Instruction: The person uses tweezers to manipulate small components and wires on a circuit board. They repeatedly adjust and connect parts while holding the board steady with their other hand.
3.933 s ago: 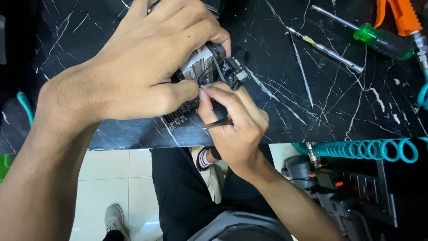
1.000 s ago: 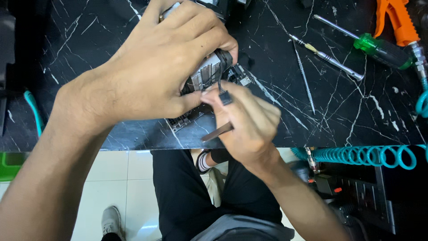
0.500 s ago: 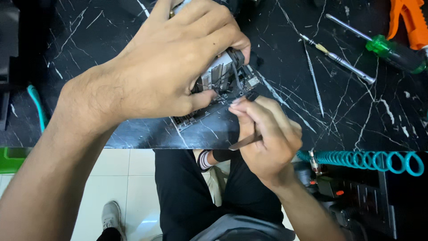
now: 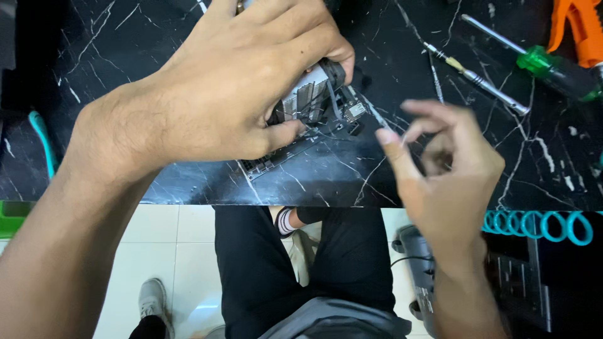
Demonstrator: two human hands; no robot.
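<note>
Two hands work: left hand [image 4: 220,94] clamps the grey finned circuit board [image 4: 314,110]; right hand [image 4: 449,169], blurred, seemingly empty, next needs a careful pinch.

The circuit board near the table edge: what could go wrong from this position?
1. The circuit board lies close to the edge of the black marble table; it might slip off toward the floor.
2. The left hand presses on its metal heatsink, so thin wires nearby could be bent.
3. The right hand is blurred, and whether it holds anything cannot be told; a small part could drop unseen.
</note>
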